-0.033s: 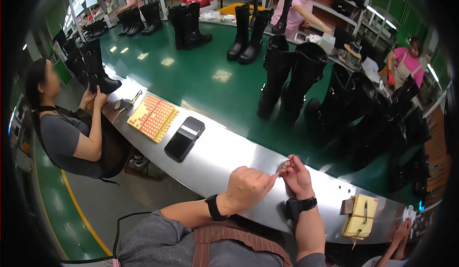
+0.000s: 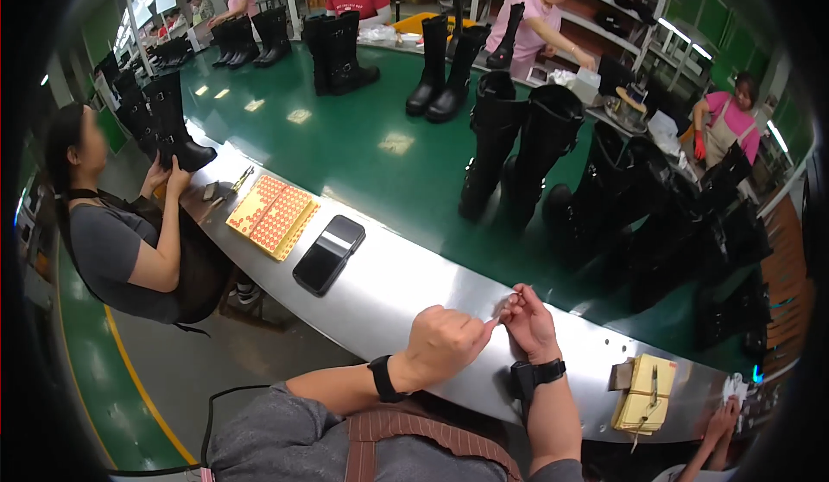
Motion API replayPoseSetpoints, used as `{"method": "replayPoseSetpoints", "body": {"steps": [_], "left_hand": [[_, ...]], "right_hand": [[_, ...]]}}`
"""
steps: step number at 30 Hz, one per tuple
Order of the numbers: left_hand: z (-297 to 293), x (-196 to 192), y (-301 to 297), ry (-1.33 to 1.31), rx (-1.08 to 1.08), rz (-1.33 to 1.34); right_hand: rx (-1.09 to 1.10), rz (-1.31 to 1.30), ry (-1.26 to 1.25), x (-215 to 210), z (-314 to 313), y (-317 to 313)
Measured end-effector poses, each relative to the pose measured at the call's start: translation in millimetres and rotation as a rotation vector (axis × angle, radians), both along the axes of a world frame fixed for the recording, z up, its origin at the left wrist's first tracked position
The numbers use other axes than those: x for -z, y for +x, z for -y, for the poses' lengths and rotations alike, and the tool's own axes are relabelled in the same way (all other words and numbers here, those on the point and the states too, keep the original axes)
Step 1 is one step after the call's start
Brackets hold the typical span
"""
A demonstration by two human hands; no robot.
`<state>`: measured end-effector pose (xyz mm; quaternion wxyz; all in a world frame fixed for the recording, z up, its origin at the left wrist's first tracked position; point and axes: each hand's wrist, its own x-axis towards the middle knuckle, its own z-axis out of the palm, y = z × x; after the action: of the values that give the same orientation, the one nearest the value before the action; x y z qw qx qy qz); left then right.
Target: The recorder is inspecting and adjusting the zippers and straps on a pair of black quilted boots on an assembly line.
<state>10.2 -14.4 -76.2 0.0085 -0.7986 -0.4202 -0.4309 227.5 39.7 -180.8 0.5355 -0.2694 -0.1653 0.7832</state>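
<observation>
Above the metal edge strip [image 2: 406,288] of the table, my two hands meet at the fingertips. My left hand [image 2: 445,344] is curled into a fist, its thumb and forefinger reaching toward the other hand. Palm up, my right hand [image 2: 530,322] has its fingers bent and pinched together. Something small and thin may lie between the fingertips, too small to make out. A dark phone [image 2: 329,256] rests on the strip to the left of my hands. Bundled yellow cards [image 2: 643,400], with a slim metal tool on top, lie to the right.
Several tall black boots [image 2: 540,145] stand on the green tabletop [image 2: 363,158]. Beyond the phone sits a yellow and red patterned stack [image 2: 273,217]. At left a person [image 2: 121,231] handles a black boot [image 2: 173,123]. Another person's hands [image 2: 721,426] show at lower right.
The view has shifted slightly, so most things appear a little further left. My hands keep almost the same pose.
</observation>
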Motion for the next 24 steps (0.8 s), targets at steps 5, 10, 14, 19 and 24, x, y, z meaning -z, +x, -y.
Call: {"method": "replayPoseSetpoints", "body": {"steps": [5, 10, 14, 19, 24], "left_hand": [[5, -8, -1, 0.112, 0.053, -0.001], [18, -35, -3, 0.107, -0.028, -0.144], [22, -62, 20, 0.474, 0.252, -0.179], [-23, -85, -17, 0.368, -0.483, 0.148], [1, -24, -6, -0.28, 0.003, -0.449]], "right_hand": [[-0.019, -0.018, -0.017, 0, -1, 1], [0.01, 0.04, -0.01, 1, -2, -4], [-0.009, 0.096, -0.036, 6, -1, 1], [-0.004, 0.024, -0.009, 8, -2, 3], [-0.05, 0.003, 0.036, 9, -6, 0]]}}
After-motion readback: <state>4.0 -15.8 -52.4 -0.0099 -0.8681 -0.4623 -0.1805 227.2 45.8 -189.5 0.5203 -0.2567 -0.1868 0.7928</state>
